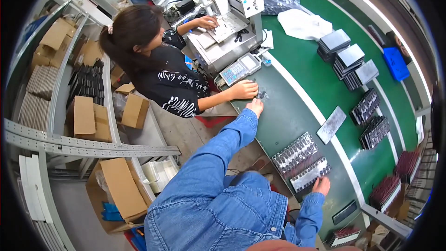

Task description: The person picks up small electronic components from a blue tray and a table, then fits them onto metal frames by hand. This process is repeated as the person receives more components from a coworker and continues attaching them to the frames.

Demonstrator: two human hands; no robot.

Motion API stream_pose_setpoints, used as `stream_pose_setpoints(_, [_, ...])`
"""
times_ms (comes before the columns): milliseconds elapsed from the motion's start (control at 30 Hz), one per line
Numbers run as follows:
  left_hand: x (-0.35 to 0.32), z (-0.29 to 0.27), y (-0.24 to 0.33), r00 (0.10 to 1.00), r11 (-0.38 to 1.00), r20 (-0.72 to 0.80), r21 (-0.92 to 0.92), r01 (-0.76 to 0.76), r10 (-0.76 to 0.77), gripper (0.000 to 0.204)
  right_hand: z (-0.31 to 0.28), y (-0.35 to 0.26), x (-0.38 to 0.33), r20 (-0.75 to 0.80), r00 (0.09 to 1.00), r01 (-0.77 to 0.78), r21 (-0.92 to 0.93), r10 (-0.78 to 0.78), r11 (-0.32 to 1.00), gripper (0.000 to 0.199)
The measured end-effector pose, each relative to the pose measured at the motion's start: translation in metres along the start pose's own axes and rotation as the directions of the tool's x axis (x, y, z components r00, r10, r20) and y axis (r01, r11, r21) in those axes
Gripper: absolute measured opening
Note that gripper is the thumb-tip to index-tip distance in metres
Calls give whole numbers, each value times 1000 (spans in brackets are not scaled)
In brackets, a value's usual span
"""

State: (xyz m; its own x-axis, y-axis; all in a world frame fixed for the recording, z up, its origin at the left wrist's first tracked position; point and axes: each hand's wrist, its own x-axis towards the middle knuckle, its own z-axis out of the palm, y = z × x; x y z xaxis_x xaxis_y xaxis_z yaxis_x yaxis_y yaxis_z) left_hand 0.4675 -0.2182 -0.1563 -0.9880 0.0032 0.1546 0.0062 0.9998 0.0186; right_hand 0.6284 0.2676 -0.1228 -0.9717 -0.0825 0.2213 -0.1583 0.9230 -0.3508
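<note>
My left hand [254,106] reaches out to the far left edge of the green bench, its fingers drawn together. What they hold, if anything, is too small to make out. Just beyond the fingertips lie small black parts [263,95], beside a co-worker's hand [244,89]. Near the bench's front edge, my right hand [321,185] is at the right end of a pale tray [302,182] bearing rows of small black parts. Its fingers are closed at the tray's corner, over the last parts. A second tray [295,152] full of similar black parts lies directly behind it.
A co-worker [158,60] sits at left by a white bench machine [237,0] and a keypad controller [239,69]. Rightward are a bare grey plate [331,124], stacked trays [370,132], dark blocks [349,58] and a blue bin [396,64]. Shelves with cardboard boxes [123,188] stand left.
</note>
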Motion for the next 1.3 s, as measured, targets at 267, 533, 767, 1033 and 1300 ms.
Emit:
stream_pose_setpoints(267, [15, -16, -4, 973, 986, 181, 63, -157, 144, 12, -36, -50, 8, -130, 966, -189, 238, 224, 953, 12])
stream_pose_setpoints(533, [-1, -117, 86, 999, 676, -31, -735, -51, 41, 16, -41, -78, 9, 216, 846, -355, 911, 488, 212, 9])
stream_pose_setpoints(767, [-49, -165, 179, 859, -60, -20, -998, 13, 512, 14, -78, -118, 44, 759, 651, -635, 546, 3, -547, 15])
stream_pose_setpoints(1033, [-62, -162, 181, 715, -227, -84, -968, 106, 694, 14, -73, -125, 24, 728, 595, -737, 325, -340, -592, 18])
stream_pose_setpoints(1300, [-80, -165, 169, 819, -9, 16, -1000, 26, 574, 26, -69, -151, 35, 700, 712, -574, 623, 51, -532, 14])
